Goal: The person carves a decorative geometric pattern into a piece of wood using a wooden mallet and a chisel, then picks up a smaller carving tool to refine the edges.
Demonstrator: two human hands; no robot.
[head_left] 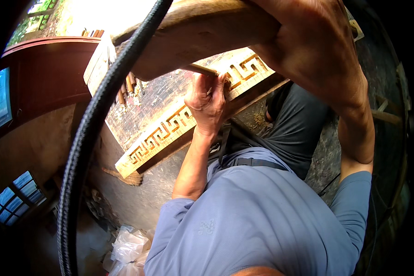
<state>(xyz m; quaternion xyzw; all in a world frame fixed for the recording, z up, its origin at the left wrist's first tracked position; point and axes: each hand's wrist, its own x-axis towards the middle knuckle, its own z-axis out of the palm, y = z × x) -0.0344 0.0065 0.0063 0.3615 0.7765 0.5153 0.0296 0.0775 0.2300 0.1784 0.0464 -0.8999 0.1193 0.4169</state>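
Chisel (202, 70) in curled left fingers (199, 85), over carved board (158, 135).

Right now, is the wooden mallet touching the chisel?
Cannot tell: in the head view, the wooden mallet overlaps the chisel, hiding any contact or gap.

Can't really read anything here, tbh. There's a tone-on-tone emblem (206, 226) on the blue shirt (262, 207), bottom centre, plus a small white mark (215, 147) on dark fabric (224, 137) mid-frame, too tiny to make out.
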